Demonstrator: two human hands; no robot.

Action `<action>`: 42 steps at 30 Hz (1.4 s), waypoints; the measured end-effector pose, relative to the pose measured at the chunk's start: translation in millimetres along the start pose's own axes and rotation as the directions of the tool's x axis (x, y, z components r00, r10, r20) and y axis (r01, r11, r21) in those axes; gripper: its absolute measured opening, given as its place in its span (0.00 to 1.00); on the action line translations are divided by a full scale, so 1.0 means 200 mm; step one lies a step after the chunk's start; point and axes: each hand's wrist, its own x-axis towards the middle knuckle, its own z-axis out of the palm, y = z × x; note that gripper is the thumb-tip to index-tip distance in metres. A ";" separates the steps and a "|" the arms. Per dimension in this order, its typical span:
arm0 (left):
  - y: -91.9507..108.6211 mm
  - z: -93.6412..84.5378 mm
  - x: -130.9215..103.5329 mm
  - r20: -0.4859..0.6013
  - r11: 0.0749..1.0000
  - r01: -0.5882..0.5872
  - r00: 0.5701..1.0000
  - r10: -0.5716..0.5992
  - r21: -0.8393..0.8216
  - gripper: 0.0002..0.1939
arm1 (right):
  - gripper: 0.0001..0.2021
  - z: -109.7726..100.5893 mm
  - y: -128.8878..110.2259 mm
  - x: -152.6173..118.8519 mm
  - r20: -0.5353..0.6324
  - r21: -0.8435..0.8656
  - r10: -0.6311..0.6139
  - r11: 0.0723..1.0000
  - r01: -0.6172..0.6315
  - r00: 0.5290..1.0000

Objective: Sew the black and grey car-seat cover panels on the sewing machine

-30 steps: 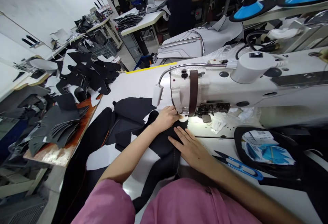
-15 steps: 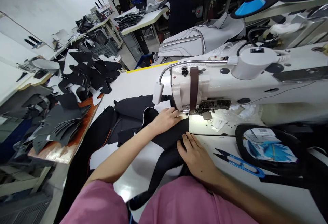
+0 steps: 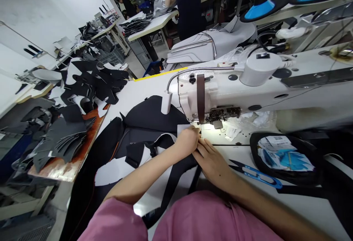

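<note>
Here, curls the left hand [image 3: 188, 140] over black cloth [image 3: 149, 113], just below the head of the white sewing machine [image 3: 220, 91]; cannot tell the exact grip of the hidden fingertips. Rests the right hand [image 3: 211, 162] just across from there, with fingers stretched forward and unclenched, right up beside the left. Has more of the cloth spread over the white table [image 3: 138, 92], to the left of the machine, partly behind a small lamp [image 3: 166, 102]. Has also, farther right, blue snips [image 3: 256, 172] and a black tray [image 3: 253, 152] of packets [image 3: 286, 156]
</note>
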 end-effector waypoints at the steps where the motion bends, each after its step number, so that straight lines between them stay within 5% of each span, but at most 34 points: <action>1: 0.00 0.00 -0.01 -0.012 1.000 0.005 1.000 -0.005 0.010 0.09 | 0.16 -0.01 -0.01 -0.01 -0.012 0.004 -0.033 0.999 0.033 0.999; 6: 0.09 0.00 -0.02 -0.168 0.994 -0.100 0.980 0.106 0.044 0.07 | 0.11 -0.02 -0.05 -0.06 0.058 0.059 -0.078 0.995 0.074 0.995; 9: 0.21 0.03 0.08 -0.118 0.978 -0.199 0.975 0.189 -0.071 0.10 | 0.14 -0.01 -0.05 -0.07 0.165 0.082 -0.036 0.996 0.023 0.986; 14: 0.34 0.08 0.30 -0.064 0.987 -0.149 0.987 0.145 -0.066 0.12 | 0.09 0.01 -0.04 -0.08 0.158 0.078 -0.015 0.997 0.002 0.987; 23: 0.35 0.11 0.34 -0.053 0.954 -0.214 0.977 0.207 -0.212 0.09 | 0.09 0.00 -0.04 -0.07 0.190 0.132 -0.021 0.991 -0.004 0.982; 33: 0.35 0.12 0.31 -0.106 0.918 -0.152 0.987 0.121 -0.367 0.07 | 0.15 0.02 -0.04 -0.09 0.244 0.190 -0.001 0.981 -0.046 0.970; 37: 0.33 0.08 0.26 -0.238 0.735 -0.187 0.971 0.035 -0.652 0.02 | 0.14 0.00 -0.04 -0.08 0.216 0.202 -0.014 0.979 -0.031 0.976; 40: 0.27 0.01 0.10 -0.178 0.448 -0.096 0.973 -0.144 -0.889 0.05 | 0.16 -0.06 -0.03 -0.09 0.146 0.329 -0.015 0.944 -0.034 0.989; 42: 0.22 -0.01 -0.03 -0.080 0.222 -0.016 0.955 -0.285 -0.975 0.09 | 0.16 -0.11 -0.01 -0.10 0.087 0.475 0.092 0.871 -0.123 0.992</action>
